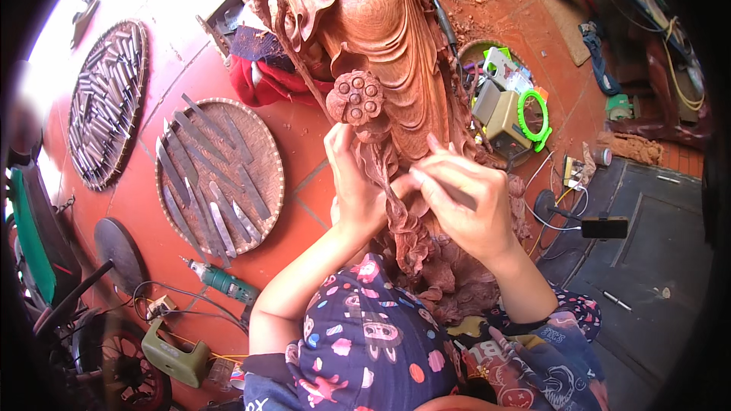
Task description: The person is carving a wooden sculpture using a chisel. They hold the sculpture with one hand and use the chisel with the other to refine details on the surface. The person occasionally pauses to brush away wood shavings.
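Left hand (355,181) curled against carved wooden statue (388,46), right hand (470,199) pinched just beside — hold unclear, statue between and beyond.

Left of left hand (356,183): tan basket (273,173), dark-grey blades (183,164), terracotta tile (298,131). Beyond right hand (474,198), rightward: neon-green ring (540,138). Under both: reddish-brown carving (415,53). Below, nearer wearer: navy cloth (343,350), multicolour cartoon print.

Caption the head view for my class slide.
Left hand and right hand at a carved wooden statue, woven tool tray at left.
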Demonstrator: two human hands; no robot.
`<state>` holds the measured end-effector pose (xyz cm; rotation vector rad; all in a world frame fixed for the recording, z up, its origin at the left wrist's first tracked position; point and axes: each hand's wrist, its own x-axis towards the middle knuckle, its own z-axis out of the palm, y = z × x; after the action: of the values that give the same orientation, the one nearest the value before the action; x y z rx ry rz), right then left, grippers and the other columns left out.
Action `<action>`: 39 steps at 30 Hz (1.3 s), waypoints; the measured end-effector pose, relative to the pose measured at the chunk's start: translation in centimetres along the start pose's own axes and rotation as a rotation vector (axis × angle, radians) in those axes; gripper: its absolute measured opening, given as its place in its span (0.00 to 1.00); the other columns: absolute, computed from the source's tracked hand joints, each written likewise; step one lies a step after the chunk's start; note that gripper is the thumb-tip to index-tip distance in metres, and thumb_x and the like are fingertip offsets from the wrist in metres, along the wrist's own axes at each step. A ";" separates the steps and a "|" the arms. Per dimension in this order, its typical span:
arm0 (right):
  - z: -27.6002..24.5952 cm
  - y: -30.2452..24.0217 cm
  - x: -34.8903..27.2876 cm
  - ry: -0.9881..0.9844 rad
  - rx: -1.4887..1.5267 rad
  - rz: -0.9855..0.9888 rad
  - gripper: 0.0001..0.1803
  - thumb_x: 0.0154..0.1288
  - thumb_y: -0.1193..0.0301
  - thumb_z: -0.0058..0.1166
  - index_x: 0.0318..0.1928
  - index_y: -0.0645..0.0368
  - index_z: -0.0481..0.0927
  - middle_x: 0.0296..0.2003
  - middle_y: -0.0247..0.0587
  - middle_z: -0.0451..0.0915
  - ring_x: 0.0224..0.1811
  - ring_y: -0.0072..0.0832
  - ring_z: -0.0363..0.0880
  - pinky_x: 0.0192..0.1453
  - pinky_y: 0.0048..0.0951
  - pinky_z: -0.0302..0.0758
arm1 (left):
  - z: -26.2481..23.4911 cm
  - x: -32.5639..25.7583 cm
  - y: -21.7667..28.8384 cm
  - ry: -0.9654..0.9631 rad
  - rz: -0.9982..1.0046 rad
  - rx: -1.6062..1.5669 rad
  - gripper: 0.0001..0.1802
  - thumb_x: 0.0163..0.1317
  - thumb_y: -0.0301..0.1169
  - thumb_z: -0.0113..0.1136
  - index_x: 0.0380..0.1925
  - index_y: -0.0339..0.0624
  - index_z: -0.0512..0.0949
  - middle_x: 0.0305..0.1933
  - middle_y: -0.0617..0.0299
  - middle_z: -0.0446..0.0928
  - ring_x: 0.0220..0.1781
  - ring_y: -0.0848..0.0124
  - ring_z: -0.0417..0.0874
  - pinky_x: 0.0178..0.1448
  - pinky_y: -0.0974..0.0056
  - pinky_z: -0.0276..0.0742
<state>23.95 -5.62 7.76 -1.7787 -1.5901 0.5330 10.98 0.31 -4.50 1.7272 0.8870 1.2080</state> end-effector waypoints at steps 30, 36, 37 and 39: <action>0.0 -0.7 1.1 0.051 -0.011 0.100 0.04 0.64 0.79 0.61 0.36 0.66 0.87 0.31 0.46 0.86 0.34 0.44 0.87 0.60 0.42 0.81 | 1.0 1.2 -0.2 0.044 0.006 -0.034 0.55 0.43 0.48 0.83 0.62 0.30 0.61 0.57 0.42 0.65 0.60 0.45 0.70 0.64 0.49 0.67; -0.7 -0.5 0.4 -0.094 0.004 0.041 0.03 0.64 0.80 0.61 0.36 0.67 0.86 0.31 0.47 0.86 0.34 0.41 0.88 0.66 0.45 0.78 | 0.4 0.8 -0.5 0.025 0.083 -0.014 0.56 0.44 0.49 0.82 0.64 0.30 0.60 0.58 0.43 0.64 0.61 0.48 0.70 0.66 0.50 0.66; -0.4 -0.6 0.7 -0.059 0.000 0.057 0.03 0.63 0.80 0.61 0.36 0.67 0.86 0.31 0.47 0.86 0.33 0.41 0.88 0.68 0.46 0.77 | 0.4 0.9 -0.6 0.015 0.076 -0.017 0.56 0.45 0.50 0.81 0.65 0.30 0.60 0.58 0.44 0.64 0.61 0.49 0.70 0.67 0.51 0.66; 0.0 -0.8 1.0 0.043 0.016 0.068 0.03 0.63 0.79 0.61 0.36 0.67 0.86 0.31 0.47 0.86 0.33 0.41 0.87 0.68 0.46 0.77 | 0.9 1.1 -0.4 0.043 0.053 0.032 0.57 0.45 0.50 0.81 0.66 0.30 0.59 0.59 0.43 0.64 0.62 0.48 0.69 0.67 0.50 0.65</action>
<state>23.52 -4.65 8.49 -1.8260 -1.4969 0.5346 12.15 1.26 -4.59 1.7663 0.8955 1.2769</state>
